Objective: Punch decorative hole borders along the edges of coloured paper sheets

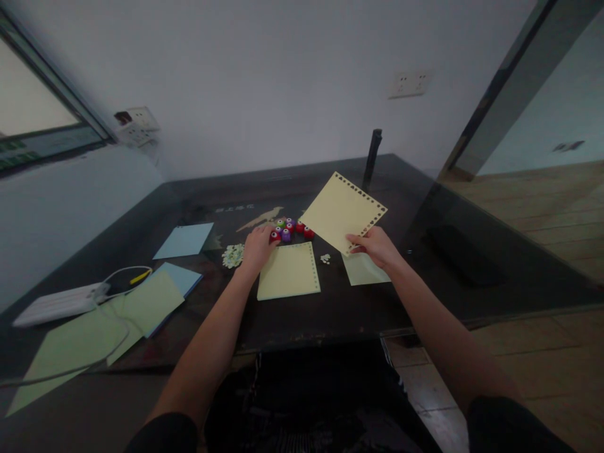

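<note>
My right hand [375, 245] pinches a pale yellow sheet of paper [337, 214] by its lower corner, raised and tilted above the table. Small punched holes run along two of the sheet's edges. My left hand [259, 245] is closed around a small red paper punch [275, 236] at the near left of a cluster of red, purple and green punches [289, 229]. Just below, a stack of yellow paper [289, 272] lies flat, with holes along its top and right edges. Small paper cutouts [233, 256] are heaped left of my left hand.
More cutouts [325, 258] lie right of the stack, beside a pale sheet [363, 270]. Blue paper [184, 240], green sheets [89, 327] and a white power strip [61, 304] with a cable occupy the left. A black upright post [372, 157] stands at the back.
</note>
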Motion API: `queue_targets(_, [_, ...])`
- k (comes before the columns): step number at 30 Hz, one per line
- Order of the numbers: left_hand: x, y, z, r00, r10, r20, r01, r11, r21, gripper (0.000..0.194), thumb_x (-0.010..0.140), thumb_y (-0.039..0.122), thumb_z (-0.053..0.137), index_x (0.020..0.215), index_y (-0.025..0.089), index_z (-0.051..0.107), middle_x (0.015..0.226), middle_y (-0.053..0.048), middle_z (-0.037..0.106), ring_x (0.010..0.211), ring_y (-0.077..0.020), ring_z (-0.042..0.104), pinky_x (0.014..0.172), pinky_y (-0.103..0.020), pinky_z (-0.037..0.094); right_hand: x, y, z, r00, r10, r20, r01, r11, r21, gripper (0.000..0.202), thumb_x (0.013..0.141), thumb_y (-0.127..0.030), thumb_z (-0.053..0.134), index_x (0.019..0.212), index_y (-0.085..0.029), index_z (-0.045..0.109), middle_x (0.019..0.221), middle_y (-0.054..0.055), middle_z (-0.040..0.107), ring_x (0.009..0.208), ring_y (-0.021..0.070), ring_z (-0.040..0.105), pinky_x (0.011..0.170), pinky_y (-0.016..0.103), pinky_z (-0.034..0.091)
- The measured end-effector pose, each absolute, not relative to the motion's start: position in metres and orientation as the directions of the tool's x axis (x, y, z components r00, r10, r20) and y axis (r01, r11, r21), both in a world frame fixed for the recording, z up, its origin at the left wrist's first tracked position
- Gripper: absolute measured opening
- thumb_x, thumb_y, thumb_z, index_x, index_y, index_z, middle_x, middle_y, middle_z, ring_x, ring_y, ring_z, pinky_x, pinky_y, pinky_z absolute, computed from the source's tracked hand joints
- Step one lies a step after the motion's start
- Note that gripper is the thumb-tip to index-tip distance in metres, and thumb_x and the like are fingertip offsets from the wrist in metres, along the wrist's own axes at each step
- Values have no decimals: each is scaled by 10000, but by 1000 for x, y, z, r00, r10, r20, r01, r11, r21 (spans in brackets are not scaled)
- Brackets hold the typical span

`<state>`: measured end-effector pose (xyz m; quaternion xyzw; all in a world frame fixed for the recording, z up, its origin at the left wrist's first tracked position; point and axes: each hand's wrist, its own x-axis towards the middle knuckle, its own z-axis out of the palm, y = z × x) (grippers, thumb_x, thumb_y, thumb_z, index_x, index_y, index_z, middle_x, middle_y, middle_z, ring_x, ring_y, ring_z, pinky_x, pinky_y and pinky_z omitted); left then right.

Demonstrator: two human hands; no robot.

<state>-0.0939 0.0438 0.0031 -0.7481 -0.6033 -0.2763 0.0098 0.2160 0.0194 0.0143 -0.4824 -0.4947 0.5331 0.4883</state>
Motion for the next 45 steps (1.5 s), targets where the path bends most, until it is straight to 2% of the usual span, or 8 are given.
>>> queue_targets(5, [-76,32,16,-58,904,424,713,-259,651,338,791,332,622,1097,201,559,939,-84,666,829,-228,641,751,-347,474,214,16,18,-44,999,-26,-87,-30,-996,288,620,-228,728,882,-137,653,949,113,700,693,170,630,551,279,555])
queue_targets(8, [-60,27,18,4,955,298,387,-276,880,414,776,287,625,1167,185,535,958,-72,664,687,-165,646,645,-298,495,213,16,19,-1,1000,-16,-93,-16,-996,290,607,-228,737,870,-144,648,922,106,701,681,170,628,538,281,552])
queue_targets(12, [-43,19,16,107,990,88,126,-102,987,371,752,261,650,1104,152,613,913,-70,667,704,-133,629,633,-261,497,212,16,20,28,1000,-14,-118,-11,-993,304,596,-232,746,870,-146,646,922,99,696,665,156,619,511,259,541])
queue_targets(17, [-40,14,19,175,978,-113,-164,142,976,254,802,237,615,1038,156,661,1008,-95,678,760,-125,633,729,-281,516,213,17,17,24,1000,2,-89,4,-996,353,597,-275,749,904,-138,644,961,112,690,692,168,629,538,276,553])
queue_targets(22, [-40,12,23,167,972,-168,-350,217,911,203,888,226,502,969,147,670,1041,-101,683,827,-147,651,863,-335,514,213,19,14,11,1000,16,-43,16,-999,410,608,-319,742,955,-125,644,996,129,687,730,190,644,567,295,554])
queue_targets(27, [-30,7,24,198,970,-141,-362,206,909,129,846,196,582,929,140,664,986,-78,687,797,-120,651,913,-326,496,211,17,15,7,1000,16,-40,17,-999,392,586,-307,758,918,-130,649,970,128,697,715,191,645,580,305,551])
queue_targets(35, [7,-5,23,303,937,-175,-385,288,877,131,787,189,659,905,135,654,953,-74,668,793,-113,634,793,-262,512,207,19,12,99,992,72,-100,82,-992,336,554,-324,779,794,-128,649,782,74,696,586,149,604,560,298,538])
queue_targets(45, [9,-22,26,356,921,-160,-365,294,883,249,718,189,725,950,153,640,917,-43,655,809,-121,625,768,-256,480,196,12,17,161,963,215,-32,223,-974,383,591,-438,745,792,-122,664,737,75,687,566,145,593,518,280,528])
